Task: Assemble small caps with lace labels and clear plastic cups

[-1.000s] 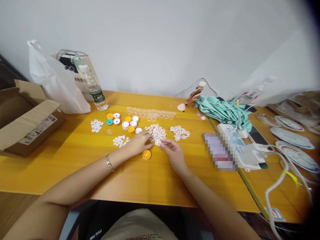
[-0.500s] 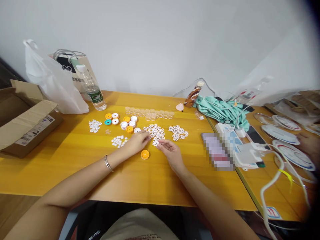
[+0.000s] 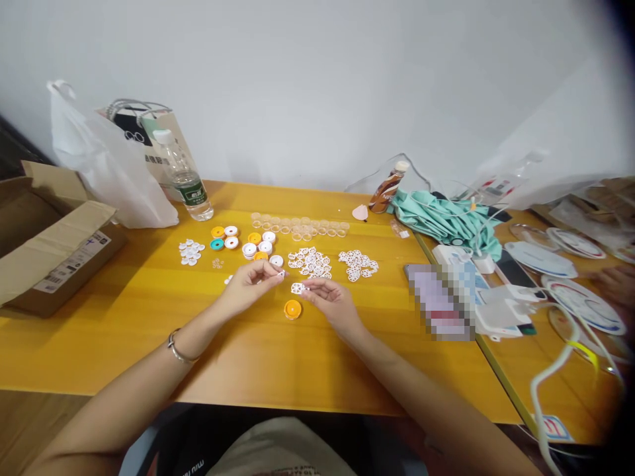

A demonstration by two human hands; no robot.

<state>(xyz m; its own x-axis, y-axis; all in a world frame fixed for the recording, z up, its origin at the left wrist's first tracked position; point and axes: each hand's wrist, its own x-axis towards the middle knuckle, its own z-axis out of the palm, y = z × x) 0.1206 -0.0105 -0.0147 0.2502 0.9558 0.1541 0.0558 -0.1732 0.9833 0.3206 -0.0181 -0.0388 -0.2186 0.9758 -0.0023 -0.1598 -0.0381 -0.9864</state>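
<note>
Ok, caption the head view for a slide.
Right hand pinching a white cut-out piece near an orange cap, left hand close by.

- Worn on the head, looking forward and down from above the shirt (image 3: 282,449) at the bottom edge.
- Facing across the table (image 3: 258,360) toward the pale wall (image 3: 278,86).
- Fairly close over the left hand (image 3: 251,284) and right hand (image 3: 336,305), both near mid-frame.
- Wide in sweep, from the cardboard box (image 3: 79,268) to the white cable (image 3: 536,390).
</note>
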